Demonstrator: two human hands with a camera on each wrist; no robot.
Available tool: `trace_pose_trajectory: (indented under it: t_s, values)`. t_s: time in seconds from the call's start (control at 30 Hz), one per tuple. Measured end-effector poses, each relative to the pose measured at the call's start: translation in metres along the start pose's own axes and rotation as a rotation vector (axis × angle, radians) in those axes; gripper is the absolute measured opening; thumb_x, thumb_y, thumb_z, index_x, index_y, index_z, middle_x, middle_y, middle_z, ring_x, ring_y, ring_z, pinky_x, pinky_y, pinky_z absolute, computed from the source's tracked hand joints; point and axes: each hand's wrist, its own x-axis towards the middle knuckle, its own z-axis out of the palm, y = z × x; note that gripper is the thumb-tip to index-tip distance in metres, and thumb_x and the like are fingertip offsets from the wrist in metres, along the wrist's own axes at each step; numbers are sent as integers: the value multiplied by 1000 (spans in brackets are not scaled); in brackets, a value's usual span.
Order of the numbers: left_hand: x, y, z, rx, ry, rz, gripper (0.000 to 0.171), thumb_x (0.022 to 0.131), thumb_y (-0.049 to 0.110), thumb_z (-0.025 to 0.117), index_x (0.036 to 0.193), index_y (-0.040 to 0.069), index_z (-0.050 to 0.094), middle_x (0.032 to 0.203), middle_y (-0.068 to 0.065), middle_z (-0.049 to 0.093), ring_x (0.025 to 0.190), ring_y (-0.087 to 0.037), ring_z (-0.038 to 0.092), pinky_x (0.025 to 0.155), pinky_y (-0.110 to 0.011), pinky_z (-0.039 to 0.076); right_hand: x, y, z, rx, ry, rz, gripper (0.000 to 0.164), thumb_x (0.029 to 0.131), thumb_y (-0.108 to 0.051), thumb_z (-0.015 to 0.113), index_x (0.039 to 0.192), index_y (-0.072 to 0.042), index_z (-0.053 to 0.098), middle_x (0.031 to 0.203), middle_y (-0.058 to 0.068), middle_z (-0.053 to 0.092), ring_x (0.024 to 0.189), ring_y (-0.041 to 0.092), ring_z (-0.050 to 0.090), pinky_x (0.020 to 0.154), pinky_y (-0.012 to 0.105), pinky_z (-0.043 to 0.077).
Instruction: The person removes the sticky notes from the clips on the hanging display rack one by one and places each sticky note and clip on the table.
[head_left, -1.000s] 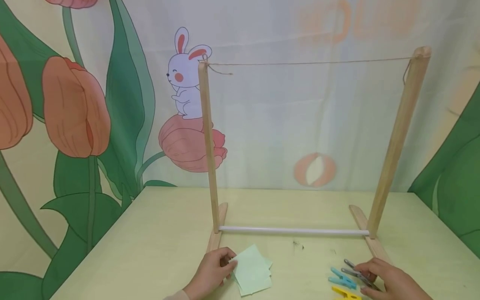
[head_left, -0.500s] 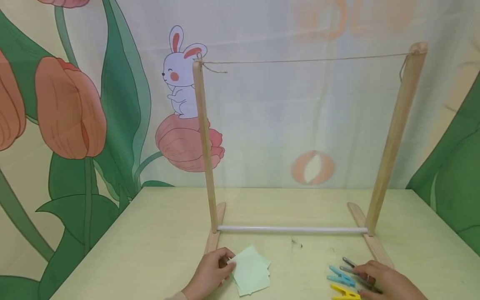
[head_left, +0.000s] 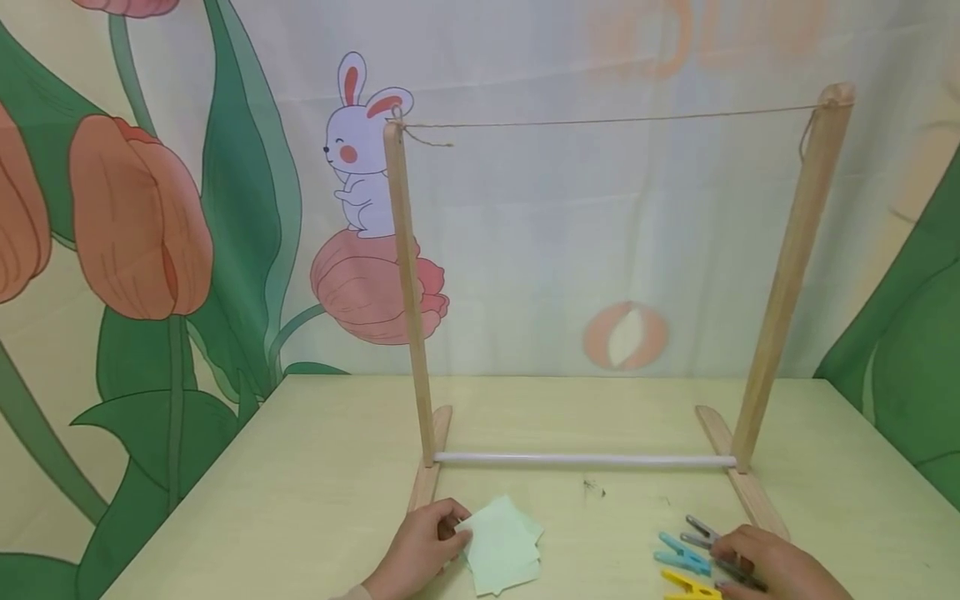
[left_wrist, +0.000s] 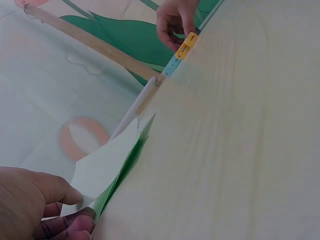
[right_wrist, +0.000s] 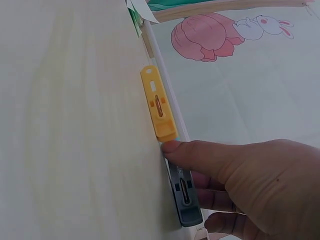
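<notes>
Fingers of my left hand (head_left: 420, 550) curl onto the near left corner of the green papers (head_left: 504, 546), thumb on top; the left wrist view shows the top sheets lifted and pinched there. The papers are thin, square and matte, a small fanned stack lying flat on the table (head_left: 300, 492) near its front edge. My right hand (head_left: 772, 567) lies over the grey peg (head_left: 705, 537), fingers loosely bent, thumb tip pressed at its end; I cannot tell whether I grip it. Just beside it lie a blue peg (head_left: 678, 552) and a yellow peg (head_left: 690, 587), smooth plastic. Farther back stands a wooden frame (head_left: 408, 292): two posts on flat feet, a white rod (head_left: 585, 459) between them, and rough twine (head_left: 615, 121) strung across the top.
</notes>
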Motion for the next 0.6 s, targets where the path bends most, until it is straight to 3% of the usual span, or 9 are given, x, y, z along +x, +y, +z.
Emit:
trace_pose_trajectory:
  t_s: [0.33,0.6]
  values:
    - [-2,2,-1,-10,-12,-13,17,90,10,65,105,3,62,82,-1,59,58,-1,52,42,-13,44,-6,-2,2,-53,30,1,41,78,-36,77,114,-20,63,91,-11,56,72,4,47,61,19,43]
    - [1,6,-1,-10,4,16,20,90,11,65,108,3,61,93,-6,58,56,-1,47,41,-14,44,-8,1,-1,-37,36,32,49,75,-46,77,115,-22,63,95,-9,57,77,9,50,60,20,42]
